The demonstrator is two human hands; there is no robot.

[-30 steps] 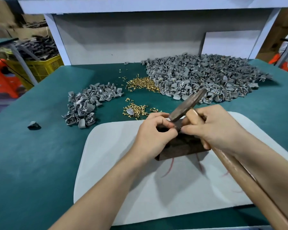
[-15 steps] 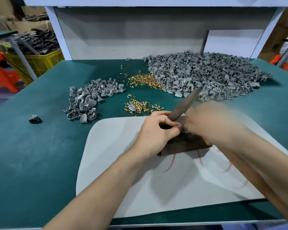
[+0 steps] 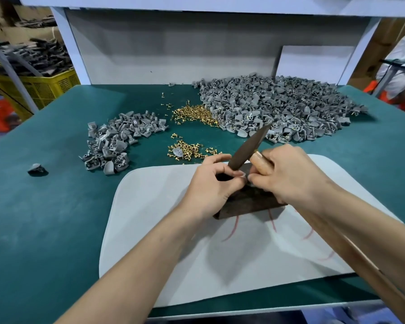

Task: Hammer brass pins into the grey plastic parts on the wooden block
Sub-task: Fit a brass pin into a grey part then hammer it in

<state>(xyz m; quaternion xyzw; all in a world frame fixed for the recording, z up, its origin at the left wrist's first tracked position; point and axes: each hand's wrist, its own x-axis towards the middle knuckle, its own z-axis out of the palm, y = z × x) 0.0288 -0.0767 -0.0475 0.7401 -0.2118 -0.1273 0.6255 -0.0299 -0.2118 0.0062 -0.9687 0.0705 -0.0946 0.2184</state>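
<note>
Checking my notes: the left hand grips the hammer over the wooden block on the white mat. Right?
Wrong hand. The head view shows the right hand gripping the hammer; the left hand pinches a small grey part on the wooden block, which does sit on the white mat.

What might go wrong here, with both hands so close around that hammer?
The left hand pinches the grey part on the wooden block right beside the hammer head; a strike could hit its fingers. The right hand grips the hammer just under its head, so the long handle may swing awkwardly.
</note>
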